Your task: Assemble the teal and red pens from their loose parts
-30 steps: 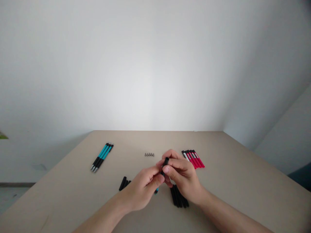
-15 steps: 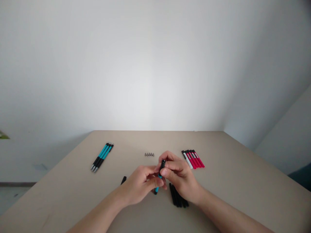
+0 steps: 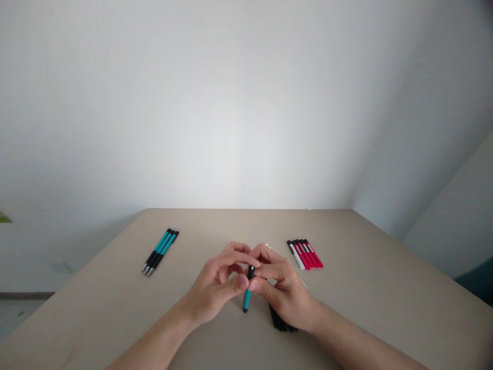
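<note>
A blue and black pen barrel (image 3: 246, 300) stands nearly upright at the middle of the table, its black end up and tilted towards me. My right hand (image 3: 283, 290) pinches it near the black end between thumb and fingers. My left hand (image 3: 217, 288) closes on the same end from the other side, its thumb at the barrel and its index finger beside the open top. A thin white piece (image 3: 267, 245) shows just behind the right fingers; what it belongs to is hidden. Several black pen parts (image 3: 282, 322) lie partly covered by my right hand.
Blue and black pens (image 3: 160, 252) with silver tips lie side by side at the left. To the right is a row of red pen parts (image 3: 310, 254), with one white part (image 3: 297, 255) beside them. A pale wall (image 3: 242, 103) rises behind the table (image 3: 96, 308).
My left fingers have moved up from the barrel's middle to its black end, and that end has come lower. The row of small metal tips and the black piece by my left hand are out of sight.
</note>
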Demonstrator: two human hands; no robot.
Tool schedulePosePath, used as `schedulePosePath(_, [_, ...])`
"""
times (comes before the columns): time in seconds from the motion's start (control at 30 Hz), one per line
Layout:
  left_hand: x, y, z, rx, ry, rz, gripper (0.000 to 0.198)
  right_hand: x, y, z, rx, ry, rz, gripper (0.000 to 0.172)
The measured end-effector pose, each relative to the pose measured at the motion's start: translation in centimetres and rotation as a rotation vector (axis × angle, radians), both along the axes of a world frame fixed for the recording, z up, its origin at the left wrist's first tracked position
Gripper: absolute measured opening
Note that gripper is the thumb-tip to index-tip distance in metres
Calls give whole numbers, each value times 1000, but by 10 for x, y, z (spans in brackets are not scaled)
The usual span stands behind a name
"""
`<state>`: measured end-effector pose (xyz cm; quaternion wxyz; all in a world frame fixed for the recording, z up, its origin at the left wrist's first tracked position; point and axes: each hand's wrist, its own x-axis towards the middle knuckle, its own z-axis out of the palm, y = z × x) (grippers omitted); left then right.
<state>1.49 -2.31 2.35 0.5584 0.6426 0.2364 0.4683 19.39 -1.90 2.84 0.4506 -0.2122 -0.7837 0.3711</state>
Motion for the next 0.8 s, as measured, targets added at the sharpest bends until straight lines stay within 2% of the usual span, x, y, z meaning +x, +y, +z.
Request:
schedulePosePath(0.17, [0,3,-1,-25,-33,9,22,-2,1,-2,1,-8,12,36])
schedulePosePath(0.43, [-3,6,2,5,64,26,26,-1,1,-4,-26,-51,20,35])
schedulePosePath(0.8, [-4,5,4,43,155,45,29,-1,3,1,-25,-47,45,36])
